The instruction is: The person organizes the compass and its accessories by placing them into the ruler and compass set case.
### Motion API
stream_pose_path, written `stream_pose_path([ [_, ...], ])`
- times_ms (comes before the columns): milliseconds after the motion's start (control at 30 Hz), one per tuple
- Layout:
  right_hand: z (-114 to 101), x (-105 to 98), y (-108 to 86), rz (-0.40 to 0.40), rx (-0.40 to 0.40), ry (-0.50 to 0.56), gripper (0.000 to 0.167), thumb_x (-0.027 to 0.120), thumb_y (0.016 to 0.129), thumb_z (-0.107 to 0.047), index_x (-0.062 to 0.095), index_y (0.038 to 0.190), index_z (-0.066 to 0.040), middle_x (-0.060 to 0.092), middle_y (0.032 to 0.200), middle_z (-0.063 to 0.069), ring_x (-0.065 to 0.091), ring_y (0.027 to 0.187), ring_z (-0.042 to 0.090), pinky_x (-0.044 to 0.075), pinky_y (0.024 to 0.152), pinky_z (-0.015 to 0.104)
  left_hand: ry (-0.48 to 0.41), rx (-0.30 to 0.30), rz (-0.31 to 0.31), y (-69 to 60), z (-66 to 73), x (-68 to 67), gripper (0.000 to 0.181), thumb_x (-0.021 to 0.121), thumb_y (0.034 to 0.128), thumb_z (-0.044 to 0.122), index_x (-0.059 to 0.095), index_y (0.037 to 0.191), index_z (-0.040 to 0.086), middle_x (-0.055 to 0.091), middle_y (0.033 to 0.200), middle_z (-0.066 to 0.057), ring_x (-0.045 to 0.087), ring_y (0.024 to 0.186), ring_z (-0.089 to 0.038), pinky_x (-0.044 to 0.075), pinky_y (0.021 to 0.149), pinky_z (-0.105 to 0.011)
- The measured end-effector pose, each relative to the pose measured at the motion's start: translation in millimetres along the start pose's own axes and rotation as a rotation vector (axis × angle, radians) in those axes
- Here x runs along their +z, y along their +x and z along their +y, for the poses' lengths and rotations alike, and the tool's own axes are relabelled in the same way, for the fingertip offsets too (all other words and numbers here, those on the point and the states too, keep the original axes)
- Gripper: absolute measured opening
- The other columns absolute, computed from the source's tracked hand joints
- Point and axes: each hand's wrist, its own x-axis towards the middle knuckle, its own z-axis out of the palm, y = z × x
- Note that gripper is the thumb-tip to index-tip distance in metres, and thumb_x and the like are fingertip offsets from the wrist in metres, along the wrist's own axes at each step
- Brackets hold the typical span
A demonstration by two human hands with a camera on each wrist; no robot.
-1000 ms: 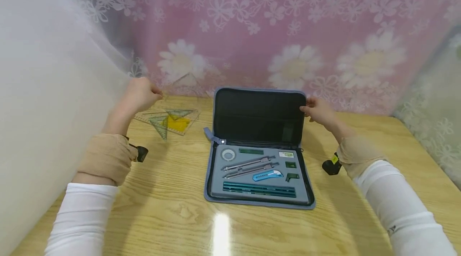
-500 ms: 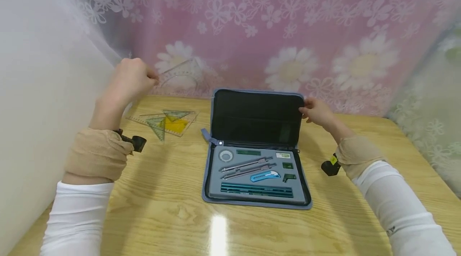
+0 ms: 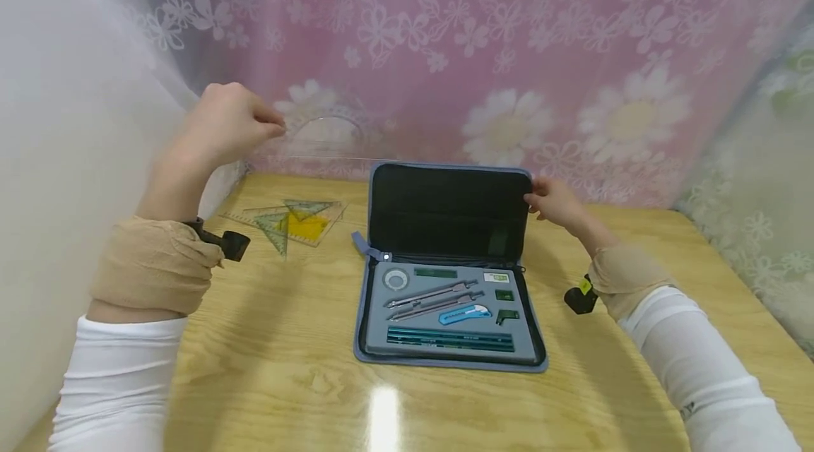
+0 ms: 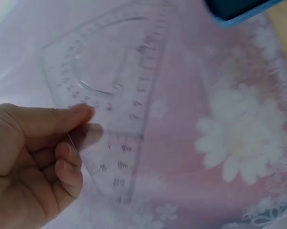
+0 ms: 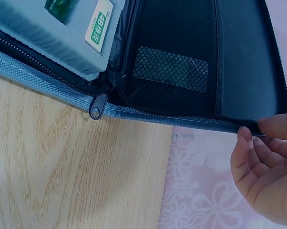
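Up in front of the curtain, my left hand (image 3: 230, 123) pinches a clear triangular set square (image 4: 134, 95) by one edge, between thumb and fingertip. The set square has a curved cut-out and printed scales. On the right, my right hand (image 3: 558, 206) grips the side edge of the raised lid (image 3: 448, 208) of a zip case. In the right wrist view, thumb and fingers pinch the lid's zip border (image 5: 229, 124). The case's grey tray (image 3: 407, 320) lies flat, holding two metal compasses (image 3: 435, 301), a blue utility knife (image 3: 466, 315), green pencils (image 3: 450, 339) and an eraser (image 3: 496, 277).
Left of the case, small green set squares (image 3: 273, 231), a yellow piece (image 3: 309, 228) and a clear ruler-like piece (image 3: 238, 214) overlap on the wooden table (image 3: 292, 339). A pink floral curtain (image 3: 420, 106) hangs behind; a white wall (image 3: 70, 155) stands at the left.
My left hand has risen with the set square, away from the pieces on the table, and the set square has turned. My right hand keeps holding the lid.
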Motion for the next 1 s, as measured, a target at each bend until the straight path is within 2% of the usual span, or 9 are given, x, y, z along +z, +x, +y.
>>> stream_pose_path([
  [100, -2.0, -4.1, 0.6, 0.012, -0.008, -0.004, 0.034, 0.043, 0.097, -0.008, 0.041, 0.123, 0.013, 0.053, 0.11, 0.032, 0.055, 0.094, 0.041, 0.052, 0.072, 0.037, -0.022, 0.057, -0.082, 15.8, 8.4, 14.4, 0.026, 0.057, 0.091, 0.015, 0.067, 0.109, -0.001, 0.065, 0.105, -0.02, 0.06, 0.08, -0.028, 0.047, 0.069, -0.039],
  [233, -5.8, -5.2, 0.9, 0.012, -0.002, -0.009, 0.033, 0.044, 0.097, -0.008, 0.042, 0.123, 0.013, 0.054, 0.11, 0.031, 0.055, 0.092, 0.039, 0.052, 0.071, 0.036, -0.073, 0.118, -0.177, 42.8, 16.3, 49.8, 0.022, 0.06, 0.0898, 0.012, 0.069, 0.106, -0.001, 0.066, 0.103, -0.019, 0.049, 0.058, -0.015, 0.046, 0.061, -0.033],
  [300, -7.5, -3.2, 1.7, 0.012, -0.004, -0.015, 0.029, 0.045, 0.097, -0.008, 0.046, 0.119, 0.011, 0.056, 0.105, 0.029, 0.056, 0.088, 0.036, 0.052, 0.07, 0.037, -0.1, 0.125, -0.216, 53.8, 19.9, 67.5, 0.023, 0.059, 0.0903, 0.012, 0.068, 0.107, -0.001, 0.065, 0.106, -0.019, 0.053, 0.063, -0.017, 0.047, 0.067, -0.035],
  [367, -9.1, -0.9, 1.5, 0.011, -0.013, -0.022, 0.028, 0.045, 0.096, -0.008, 0.048, 0.117, 0.011, 0.057, 0.102, 0.028, 0.056, 0.085, 0.034, 0.052, 0.069, 0.037, -0.132, 0.117, -0.24, 62.4, 23.5, 83.3, 0.024, 0.059, 0.091, 0.013, 0.068, 0.108, -0.001, 0.064, 0.11, -0.019, 0.06, 0.078, -0.021, 0.049, 0.077, -0.037],
  [467, -10.2, 1.8, 1.9, 0.009, -0.018, -0.025, 0.026, 0.046, 0.096, -0.007, 0.049, 0.115, 0.01, 0.058, 0.101, 0.027, 0.058, 0.084, 0.033, 0.052, 0.068, 0.037, -0.146, 0.123, -0.246, 72.5, 28.6, 103.6, 0.024, 0.058, 0.0919, 0.014, 0.068, 0.109, 0.0, 0.063, 0.112, -0.017, 0.061, 0.097, -0.026, 0.048, 0.082, -0.039],
  [500, -10.6, 2.3, 1.9, 0.007, -0.02, -0.026, 0.026, 0.046, 0.096, -0.007, 0.049, 0.115, 0.01, 0.058, 0.101, 0.027, 0.058, 0.084, 0.033, 0.052, 0.069, 0.038, -0.142, 0.13, -0.239, 75.3, 30.0, 109.4, 0.024, 0.058, 0.0921, 0.015, 0.068, 0.109, 0.001, 0.064, 0.112, -0.016, 0.061, 0.097, -0.026, 0.049, 0.082, -0.038],
  [767, -8.6, 1.5, 2.3, 0.003, -0.037, -0.027, 0.021, 0.046, 0.095, -0.005, 0.052, 0.11, 0.009, 0.059, 0.096, 0.025, 0.058, 0.079, 0.027, 0.052, 0.07, 0.041, -0.073, 0.177, -0.191, 90.0, 43.5, 150.4, 0.021, 0.058, 0.0925, 0.016, 0.071, 0.104, 0.004, 0.067, 0.105, -0.011, 0.063, 0.086, -0.022, 0.049, 0.077, -0.035],
  [900, -5.8, 1.3, 1.8, 0.01, -0.046, -0.03, 0.023, 0.046, 0.095, -0.004, 0.051, 0.111, 0.01, 0.059, 0.098, 0.026, 0.058, 0.078, 0.029, 0.052, 0.067, 0.037, -0.031, 0.184, -0.21, 94.6, 49.1, 166.6, 0.022, 0.056, 0.0932, 0.014, 0.07, 0.107, 0.004, 0.067, 0.106, -0.01, 0.063, 0.088, -0.021, 0.049, 0.077, -0.033],
  [1000, -3.6, 2.4, 3.5, 0.018, -0.048, -0.04, 0.022, 0.046, 0.095, -0.003, 0.051, 0.111, 0.011, 0.059, 0.097, 0.026, 0.058, 0.079, 0.031, 0.052, 0.065, 0.035, -0.03, 0.161, -0.235, 95.4, 50.8, 172.6, 0.021, 0.056, 0.0931, 0.013, 0.07, 0.106, 0.005, 0.067, 0.105, -0.009, 0.063, 0.088, -0.02, 0.049, 0.077, -0.032],
])
